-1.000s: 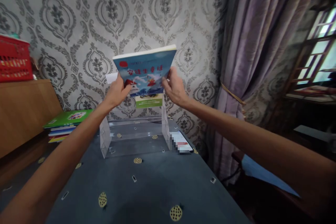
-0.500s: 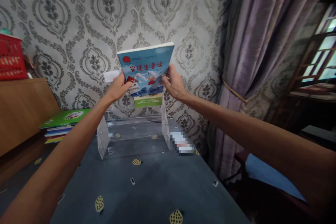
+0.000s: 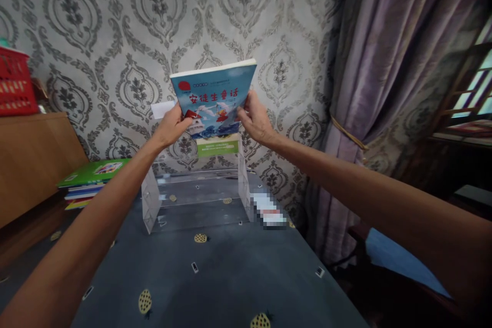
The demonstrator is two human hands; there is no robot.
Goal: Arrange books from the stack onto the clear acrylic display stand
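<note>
A blue picture-covered book (image 3: 215, 98) is held up in front of the wall, its front cover facing me and its top tilted toward me. On its left edge my left hand (image 3: 171, 125) is closed, thumb on the cover. My right hand (image 3: 254, 119) grips the right edge the same way; the fingers behind the book are hidden. Below the book, a clear acrylic rack (image 3: 151, 204) with see-through sides stands on the dark blue tablecloth (image 3: 230, 277). A green strip with white print (image 3: 218, 148) shows under the book's picture.
Left of the rack lies a stack of books (image 3: 92, 177) with a green one on top. A red plastic basket (image 3: 15, 84) sits on a wooden cabinet (image 3: 38, 159). A blurred-out item (image 3: 268, 210) lies right of the rack, near the table edge. A purple curtain (image 3: 357, 72) hangs at right.
Both hands keep their hold on the book, which stays at nearly the same height and tilt. The view has shifted very slightly.
</note>
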